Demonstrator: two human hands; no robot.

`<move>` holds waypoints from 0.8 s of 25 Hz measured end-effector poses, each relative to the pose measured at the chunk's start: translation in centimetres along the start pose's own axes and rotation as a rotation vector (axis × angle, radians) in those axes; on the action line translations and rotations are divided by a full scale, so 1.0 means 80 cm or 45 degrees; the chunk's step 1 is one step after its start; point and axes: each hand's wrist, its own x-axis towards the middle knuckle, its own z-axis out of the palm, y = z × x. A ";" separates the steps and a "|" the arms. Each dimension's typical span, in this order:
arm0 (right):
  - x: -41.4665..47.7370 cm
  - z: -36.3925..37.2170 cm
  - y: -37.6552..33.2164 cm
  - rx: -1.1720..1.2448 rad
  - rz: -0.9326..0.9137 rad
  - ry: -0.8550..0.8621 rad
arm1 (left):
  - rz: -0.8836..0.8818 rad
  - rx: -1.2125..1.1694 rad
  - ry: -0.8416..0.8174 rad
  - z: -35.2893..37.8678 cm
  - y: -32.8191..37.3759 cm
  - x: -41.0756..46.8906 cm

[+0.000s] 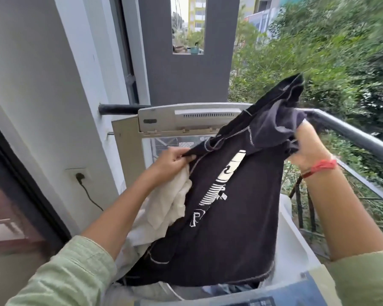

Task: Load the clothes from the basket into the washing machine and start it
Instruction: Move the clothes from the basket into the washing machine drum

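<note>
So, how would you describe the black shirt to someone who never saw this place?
Find the washer with its lid up, beside the railing. Over it, the left hand and right hand hold a black shirt. Unlike the plain white cloth next to it, it bears a white print.

Only a white "P" legible on black shirt (230,217) print, other txt too blurred.
</note>
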 end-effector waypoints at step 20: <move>-0.023 -0.004 0.043 -1.492 0.220 -0.722 | -0.190 0.883 -0.357 -0.049 -0.005 -0.032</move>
